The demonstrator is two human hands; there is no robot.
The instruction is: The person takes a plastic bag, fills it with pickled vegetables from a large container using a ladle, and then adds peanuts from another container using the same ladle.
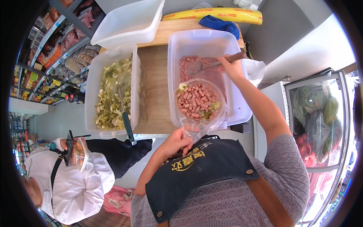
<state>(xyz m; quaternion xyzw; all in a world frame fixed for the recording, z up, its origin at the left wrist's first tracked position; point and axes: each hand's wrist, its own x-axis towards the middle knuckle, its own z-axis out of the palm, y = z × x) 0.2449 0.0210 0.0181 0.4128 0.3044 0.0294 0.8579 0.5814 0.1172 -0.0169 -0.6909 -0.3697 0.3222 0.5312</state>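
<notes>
My left hand grips the gathered edge of a clear plastic bag at the near rim of a translucent plastic tub. The bag lines a round bowl that holds pinkish beans and some chopped green pickled vegetables. Inside the tub, beyond the bowl, lie more beans in liquid. My right hand holds a metal spoon by its brown handle, the spoon's head over those beans.
Left of the tub, a second tub holds chopped green vegetables and a green-handled utensil. Behind are a white bin, a blue cloth and a yellow wrap roll. A person in white stands at left, a glass-doored cabinet at right.
</notes>
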